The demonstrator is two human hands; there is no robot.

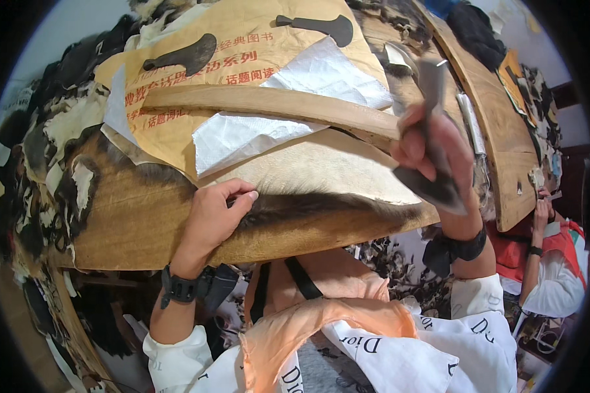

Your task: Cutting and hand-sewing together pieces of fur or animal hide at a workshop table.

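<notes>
My left hand (211, 215) pinches the near edge of a fur pelt (321, 167), thumb against finger. The pelt lies pale skin side up, with dark fur (308, 208) showing along its near edge. Raised over the pelt's right end, my right hand (447, 147) is wrapped round the handle of a fan-bladed fur knife (436, 191). Its broad dark blade points down toward me, apart from the pelt; the knife is a little blurred. Just behind the pelt lies a long wooden strip (269, 99), its right end partly behind my right hand.
A wooden board (118, 223) lies beneath the pelt. Behind are a yellow paper bag (242, 33), white paper towels (328, 72) and two dark fan-shaped blades (190, 56) (321, 27). Fur scraps (59, 144) heap at left. Another person (550, 262) works at right.
</notes>
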